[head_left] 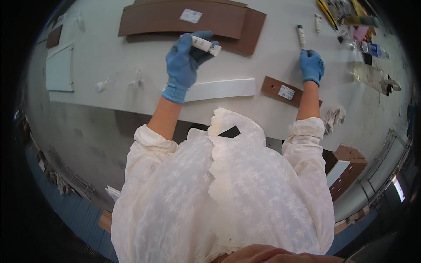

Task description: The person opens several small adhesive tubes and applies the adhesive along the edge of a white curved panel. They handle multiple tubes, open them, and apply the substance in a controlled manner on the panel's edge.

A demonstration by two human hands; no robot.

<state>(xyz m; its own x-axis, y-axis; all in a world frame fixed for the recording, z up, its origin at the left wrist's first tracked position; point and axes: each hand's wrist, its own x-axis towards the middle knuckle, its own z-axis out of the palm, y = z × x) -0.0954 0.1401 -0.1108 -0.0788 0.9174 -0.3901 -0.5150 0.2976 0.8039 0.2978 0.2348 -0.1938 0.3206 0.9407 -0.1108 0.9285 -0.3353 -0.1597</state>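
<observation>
My left hand [182, 65], in a blue work glove, is closed around a small white tube [204, 44] and lifts it above the table. My right hand [312, 65], gloved the same way, has its fingers curled at the lower end of another white tube with a black cap [301, 37]. Curved brown panels [223, 22], stacked and bearing a white label, lie beyond my left hand. A long white strip [223, 90] rests near the table's front edge. Beside my right wrist is a short brown board [272, 87] with a label and a hole.
A third small tube [318, 23] and a yellow-black tool [327, 14] lie at the far right. Clear bottles [366, 72] and a crumpled cloth [334, 117] are along the right side. At left are a pale panel [60, 68] and a clear plastic item [107, 83].
</observation>
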